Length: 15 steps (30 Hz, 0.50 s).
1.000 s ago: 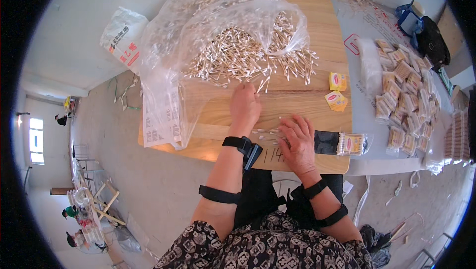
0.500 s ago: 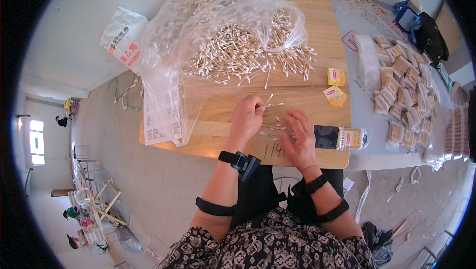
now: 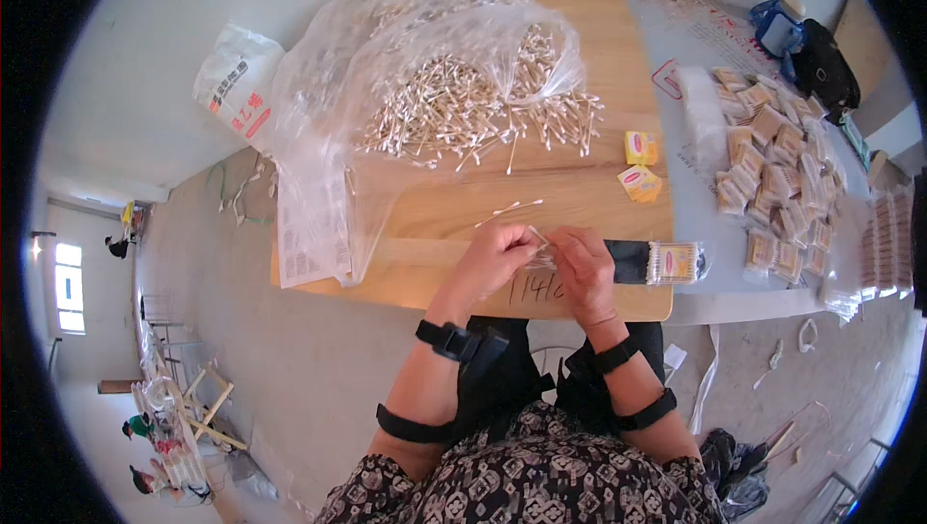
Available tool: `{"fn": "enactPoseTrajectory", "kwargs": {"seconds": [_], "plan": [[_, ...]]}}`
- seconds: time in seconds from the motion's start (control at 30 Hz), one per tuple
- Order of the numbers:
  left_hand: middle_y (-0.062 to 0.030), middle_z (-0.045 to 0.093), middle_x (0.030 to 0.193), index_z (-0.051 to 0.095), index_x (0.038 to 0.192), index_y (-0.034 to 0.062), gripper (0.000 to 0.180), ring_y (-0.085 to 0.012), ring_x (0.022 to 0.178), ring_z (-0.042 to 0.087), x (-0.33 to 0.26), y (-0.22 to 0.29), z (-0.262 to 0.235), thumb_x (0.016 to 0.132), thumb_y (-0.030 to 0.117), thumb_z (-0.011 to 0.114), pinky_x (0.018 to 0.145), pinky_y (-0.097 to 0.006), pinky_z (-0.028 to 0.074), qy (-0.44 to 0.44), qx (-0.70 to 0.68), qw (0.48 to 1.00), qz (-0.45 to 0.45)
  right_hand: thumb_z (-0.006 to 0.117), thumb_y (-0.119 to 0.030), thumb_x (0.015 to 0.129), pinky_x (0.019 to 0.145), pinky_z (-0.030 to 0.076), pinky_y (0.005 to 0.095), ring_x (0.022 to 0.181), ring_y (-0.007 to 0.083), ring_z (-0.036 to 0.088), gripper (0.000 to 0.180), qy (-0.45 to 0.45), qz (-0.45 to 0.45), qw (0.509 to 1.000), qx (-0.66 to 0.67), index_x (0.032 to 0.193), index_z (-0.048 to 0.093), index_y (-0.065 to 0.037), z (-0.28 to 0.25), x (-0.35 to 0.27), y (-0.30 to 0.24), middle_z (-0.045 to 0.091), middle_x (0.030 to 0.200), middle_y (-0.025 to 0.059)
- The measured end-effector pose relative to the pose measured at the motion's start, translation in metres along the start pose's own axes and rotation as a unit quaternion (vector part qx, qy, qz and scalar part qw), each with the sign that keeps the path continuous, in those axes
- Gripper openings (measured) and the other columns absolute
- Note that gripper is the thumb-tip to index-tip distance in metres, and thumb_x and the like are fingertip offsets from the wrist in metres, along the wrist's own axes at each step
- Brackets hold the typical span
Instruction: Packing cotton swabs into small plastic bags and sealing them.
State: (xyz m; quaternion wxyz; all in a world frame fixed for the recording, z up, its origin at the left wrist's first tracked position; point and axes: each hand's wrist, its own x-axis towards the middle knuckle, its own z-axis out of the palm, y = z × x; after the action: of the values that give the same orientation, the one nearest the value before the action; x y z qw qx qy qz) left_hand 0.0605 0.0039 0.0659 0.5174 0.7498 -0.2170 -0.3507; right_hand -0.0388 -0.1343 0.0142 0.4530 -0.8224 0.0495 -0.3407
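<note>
A small bunch of swabs (image 3: 537,246) sits between the two hands, pinched by the fingertips of the left hand (image 3: 491,261) and the right hand (image 3: 583,268) over the board's (image 3: 618,89) near edge. Loose swabs (image 3: 510,208) lie just beyond the hands; the big swab heap (image 3: 463,104) in its bag (image 3: 319,138) lies farther off. A filled packet (image 3: 673,261) lies right of the right hand.

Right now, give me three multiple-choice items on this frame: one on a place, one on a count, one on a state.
1. Where is the heap of cotton swabs?
A. spilling from the clear plastic bag on the wooden board
B. on the floor
C. on the person's lap

2. How many small yellow packets lie right of the heap?
A. none
B. two
C. five

3. How are the left hand and right hand?
A. flat and apart
B. together, pinching swabs
C. off the board

Key: A, the swabs fan out from the bag's mouth; B, two yellow squares show; B, fingertips meet over a small bundle.
</note>
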Motion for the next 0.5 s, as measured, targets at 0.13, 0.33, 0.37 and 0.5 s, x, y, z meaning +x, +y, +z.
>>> {"fn": "enactPoseTrajectory", "kwargs": {"seconds": [0.13, 0.33, 0.37, 0.5], "plan": [[0.0038, 0.055, 0.067, 0.063, 0.086, 0.0047, 0.014, -0.0053, 0.058, 0.049, -0.017, -0.008, -0.002, 0.093, 0.017, 0.060, 0.053, -0.021, 0.039, 0.007, -0.178, 0.981, -0.074, 0.065, 0.000, 0.078, 0.063, 0.050, 0.0409, 0.073, 0.0341, 0.061, 0.016, -0.136, 0.000, 0.990, 0.032, 0.093, 0.066, -0.004, -0.017, 0.010, -0.003, 0.062, 0.079, 0.0133], [0.0011, 0.057, 0.066, 0.062, 0.082, 0.0028, 0.011, -0.0077, 0.057, 0.051, -0.010, -0.010, 0.004, 0.090, 0.010, 0.062, 0.054, -0.023, 0.041, 0.032, -0.101, 0.994, -0.037, 0.065, -0.003, 0.080, 0.062, 0.049, 0.0426, 0.073, 0.0357, 0.061, 0.008, -0.157, 0.033, 0.987, 0.003, 0.088, 0.066, -0.002, -0.029, 0.018, -0.001, 0.060, 0.075, 0.0153], [-0.0015, 0.059, 0.066, 0.061, 0.083, 0.0012, 0.008, -0.0108, 0.059, 0.054, -0.005, -0.008, 0.005, 0.089, 0.007, 0.063, 0.055, -0.026, 0.043, 0.060, -0.028, 0.998, -0.003, 0.065, -0.003, 0.080, 0.063, 0.049, 0.0425, 0.074, 0.0359, 0.061, 0.008, -0.147, 0.051, 0.988, -0.014, 0.087, 0.066, -0.002, -0.028, 0.018, 0.000, 0.060, 0.076, 0.0156], [-0.0095, 0.062, 0.074, 0.060, 0.086, -0.0011, 0.004, -0.0213, 0.068, 0.059, 0.024, -0.033, -0.005, 0.085, 0.001, 0.062, 0.064, -0.032, 0.047, 0.154, 0.182, 0.959, 0.152, 0.066, -0.003, 0.078, 0.066, 0.050, 0.0421, 0.074, 0.0363, 0.061, 0.013, -0.071, 0.079, 0.994, -0.009, 0.090, 0.065, -0.001, -0.009, 0.011, 0.010, 0.061, 0.082, 0.0170]]}}
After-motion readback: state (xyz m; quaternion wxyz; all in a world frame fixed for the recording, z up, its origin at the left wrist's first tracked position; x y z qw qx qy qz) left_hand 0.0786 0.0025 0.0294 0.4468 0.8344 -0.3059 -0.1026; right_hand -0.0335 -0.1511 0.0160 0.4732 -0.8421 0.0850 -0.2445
